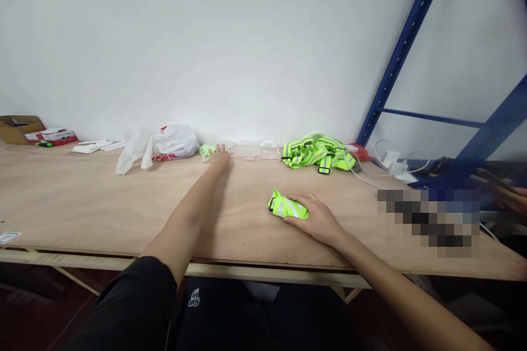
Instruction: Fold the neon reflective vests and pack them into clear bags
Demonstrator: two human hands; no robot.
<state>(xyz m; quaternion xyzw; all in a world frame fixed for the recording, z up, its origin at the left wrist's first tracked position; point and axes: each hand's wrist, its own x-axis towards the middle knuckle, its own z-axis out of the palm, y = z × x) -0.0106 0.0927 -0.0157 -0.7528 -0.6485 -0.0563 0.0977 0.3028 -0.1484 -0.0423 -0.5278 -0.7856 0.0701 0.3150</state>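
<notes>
My right hand (317, 218) is wrapped round the right end of a rolled-up fluorescent yellow reflective belt (288, 206) with silver stripes and a black buckle, resting on the wooden table. My left hand (220, 158) reaches far forward to the back of the table, its fingers spread. Its fingertips are at a second green-and-silver roll (205, 150), which seems to lie in clear plastic. Flat clear plastic bags (249, 150) lie just right of that hand. Further right is a loose pile of the same reflective belts (317, 152) with black buckles.
A white plastic bag with red print (178, 141) lies left of my left hand. White papers (94, 146) and a red-and-white box (51, 136) are further left. White chargers and cables (393, 163) lie near the blue metal rack (405, 49). Another person's hand (513, 197) shows at far right.
</notes>
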